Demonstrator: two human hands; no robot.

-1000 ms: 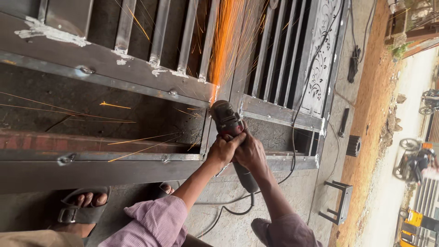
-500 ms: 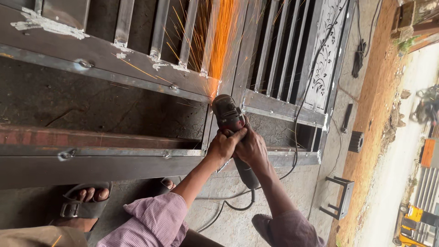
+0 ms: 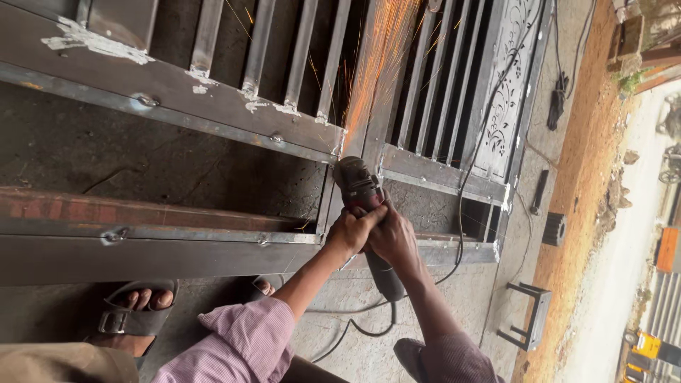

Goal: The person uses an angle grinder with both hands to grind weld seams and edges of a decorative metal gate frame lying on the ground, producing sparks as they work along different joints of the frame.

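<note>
A steel gate frame with vertical bars lies flat on the concrete floor. Both hands grip a dark angle grinder. My left hand wraps the body just behind the head, and my right hand holds the rear handle. The grinder's disc touches the joint where a crossbar meets an upright, and orange sparks stream away over the bars. Pink sleeves cover both forearms.
The grinder's black cable loops on the floor under my arms. A sandalled foot stands at the near left. A small metal stand, a dark block and a cable bundle lie to the right of the gate.
The grinder and both hands stay at the same joint. The spark stream has narrowed and now points straight away over the bars, with few sparks flying left.
</note>
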